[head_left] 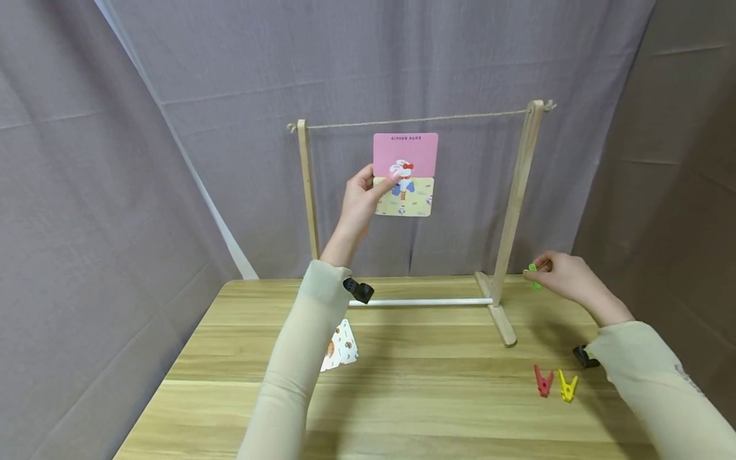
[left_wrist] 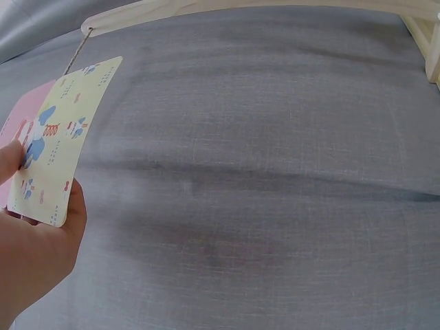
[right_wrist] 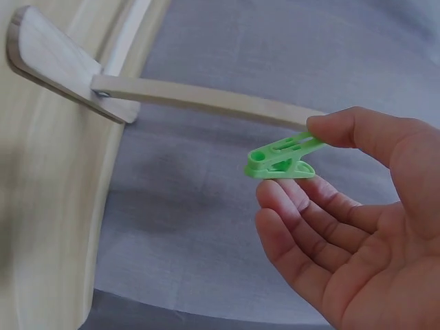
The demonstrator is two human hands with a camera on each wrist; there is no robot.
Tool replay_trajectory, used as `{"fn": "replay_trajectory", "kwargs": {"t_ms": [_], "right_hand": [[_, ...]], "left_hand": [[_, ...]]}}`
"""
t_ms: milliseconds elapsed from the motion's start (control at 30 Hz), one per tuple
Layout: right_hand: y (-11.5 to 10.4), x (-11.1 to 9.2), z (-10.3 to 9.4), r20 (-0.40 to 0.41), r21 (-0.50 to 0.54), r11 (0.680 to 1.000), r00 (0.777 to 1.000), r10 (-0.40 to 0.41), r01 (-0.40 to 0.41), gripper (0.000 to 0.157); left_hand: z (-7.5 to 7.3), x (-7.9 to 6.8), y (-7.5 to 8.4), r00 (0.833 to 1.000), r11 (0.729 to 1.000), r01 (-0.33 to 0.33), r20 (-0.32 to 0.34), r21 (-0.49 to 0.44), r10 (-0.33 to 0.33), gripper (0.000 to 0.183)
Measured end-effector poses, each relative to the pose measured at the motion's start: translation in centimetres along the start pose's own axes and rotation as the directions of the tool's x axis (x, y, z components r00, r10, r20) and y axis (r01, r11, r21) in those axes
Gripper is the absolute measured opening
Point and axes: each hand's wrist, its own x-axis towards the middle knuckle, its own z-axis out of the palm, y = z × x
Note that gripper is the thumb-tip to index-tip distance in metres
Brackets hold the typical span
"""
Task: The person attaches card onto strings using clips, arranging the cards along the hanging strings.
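Observation:
My left hand (head_left: 361,203) pinches a pink and yellow card (head_left: 406,153) with a cartoon rabbit on it, thumb across the front. The card is upright, its top edge a little below the string (head_left: 414,120) in the head view. In the left wrist view the card (left_wrist: 75,137) appears at the left side, the fingers behind it. To the right of the rack, my right hand (head_left: 560,279) holds a green clothespin (head_left: 534,276) above the table. The right wrist view shows that clothespin (right_wrist: 282,157) between thumb and fingers.
The string runs between two wooden posts (head_left: 517,198), joined low down by a white bar (head_left: 425,302). A red clothespin (head_left: 543,382) and a yellow clothespin (head_left: 568,386) lie at the table's right. A white patterned card (head_left: 344,347) lies partly behind my left arm. Grey curtains (head_left: 230,76) hang behind.

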Motion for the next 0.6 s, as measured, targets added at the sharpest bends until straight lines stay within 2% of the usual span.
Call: {"fn": "replay_trajectory", "kwargs": {"t_ms": [233,600], "right_hand": [[0.4,0.4,-1.6,0.004,-0.005,0.999,0.999,0.034,-0.034,0.063],[1.1,1.7,-3.7,-0.045,-0.009,0.999,0.998,0.052,-0.052,0.07]], "left_hand": [[0.3,0.1,-0.2,1.0,1.0,0.005,0.0,0.0,-0.005,0.021],[0.6,0.4,-0.3,1.0,1.0,0.005,0.01,-0.005,-0.005,0.022]]}}
